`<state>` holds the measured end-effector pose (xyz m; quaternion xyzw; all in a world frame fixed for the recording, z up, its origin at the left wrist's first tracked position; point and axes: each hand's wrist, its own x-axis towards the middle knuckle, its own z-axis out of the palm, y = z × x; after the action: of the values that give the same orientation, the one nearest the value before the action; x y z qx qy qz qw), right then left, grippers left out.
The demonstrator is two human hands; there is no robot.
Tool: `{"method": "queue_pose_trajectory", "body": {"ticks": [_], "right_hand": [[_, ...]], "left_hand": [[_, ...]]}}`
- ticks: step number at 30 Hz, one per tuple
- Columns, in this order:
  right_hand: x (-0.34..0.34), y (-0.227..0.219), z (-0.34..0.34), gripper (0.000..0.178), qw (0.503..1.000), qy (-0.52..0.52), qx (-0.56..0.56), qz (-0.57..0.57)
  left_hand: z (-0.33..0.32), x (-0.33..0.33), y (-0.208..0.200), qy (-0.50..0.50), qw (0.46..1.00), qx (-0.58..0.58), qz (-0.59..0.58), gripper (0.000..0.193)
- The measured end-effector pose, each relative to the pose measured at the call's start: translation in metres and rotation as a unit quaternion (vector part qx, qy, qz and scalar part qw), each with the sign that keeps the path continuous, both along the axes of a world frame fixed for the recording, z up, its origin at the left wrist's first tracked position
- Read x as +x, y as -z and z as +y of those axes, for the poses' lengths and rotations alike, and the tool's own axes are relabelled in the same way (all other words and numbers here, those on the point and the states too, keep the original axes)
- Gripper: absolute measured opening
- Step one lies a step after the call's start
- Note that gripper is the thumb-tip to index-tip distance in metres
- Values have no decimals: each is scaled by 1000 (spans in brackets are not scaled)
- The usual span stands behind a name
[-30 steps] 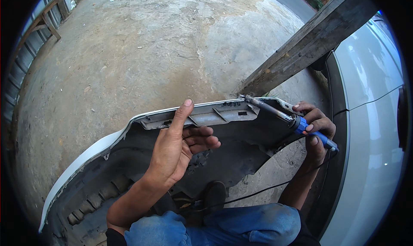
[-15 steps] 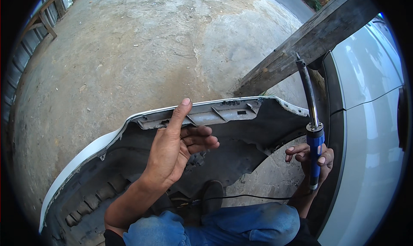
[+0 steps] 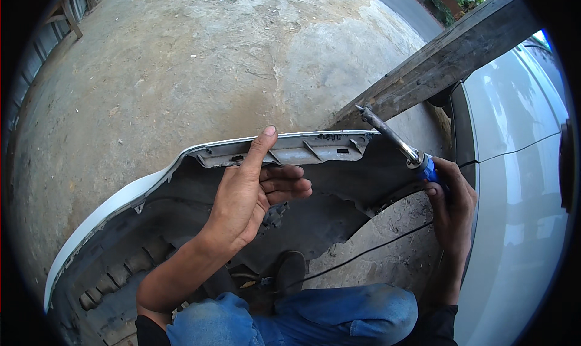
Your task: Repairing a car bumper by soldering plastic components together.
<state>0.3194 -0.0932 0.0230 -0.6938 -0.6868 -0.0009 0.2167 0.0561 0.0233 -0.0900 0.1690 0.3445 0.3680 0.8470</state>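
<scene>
A car bumper (image 3: pixel 112 204), white outside and dark inside, stands in front of my knees with its inner side toward me. My left hand (image 3: pixel 245 192) is at its upper ledge, thumb stretched up across the edge and fingers loosely bent below, open with nothing visible between them. Whether the thumb presses on the edge, I cannot tell. At the right, my right hand (image 3: pixel 454 201) is closed round the blue handle of a soldering iron (image 3: pixel 393 137). Its metal shaft slants up and left, the tip above the bumper's right end. Most of the handle is hidden by the fingers.
A black cord (image 3: pixel 363 254) runs from near my right hand toward my shoe (image 3: pixel 292 270). A light-coloured car (image 3: pixel 514 195) stands close on the right. Behind the bumper's right end leans a wooden post (image 3: pixel 423 68). Rough concrete floor (image 3: pixel 181 74) spreads beyond the bumper.
My right hand has turned the soldering iron from nearly upright to leaning left, its tip now nearer the bumper. The grip now wraps round the handle. My left hand has hardly moved.
</scene>
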Motion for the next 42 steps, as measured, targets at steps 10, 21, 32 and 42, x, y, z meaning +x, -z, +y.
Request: {"method": "queue_pose_trajectory", "body": {"ticks": [10,21,32,42], "right_hand": [[1,-13,30,27,987,-108,-34,-112],[-11,-19,30,23,971,-91,-48,-216],[-14,-19,30,25,968,-86,-33,-233],[-27,-24,28,26,965,-71,-37,-251]], "left_hand": [[-2,1,1,-8,1000,14,2,48],[-1,0,3,-3,1000,21,-4,51],[0,2,3,0,1000,17,-8,50],[0,1,3,-3,1000,18,-11,48]]}}
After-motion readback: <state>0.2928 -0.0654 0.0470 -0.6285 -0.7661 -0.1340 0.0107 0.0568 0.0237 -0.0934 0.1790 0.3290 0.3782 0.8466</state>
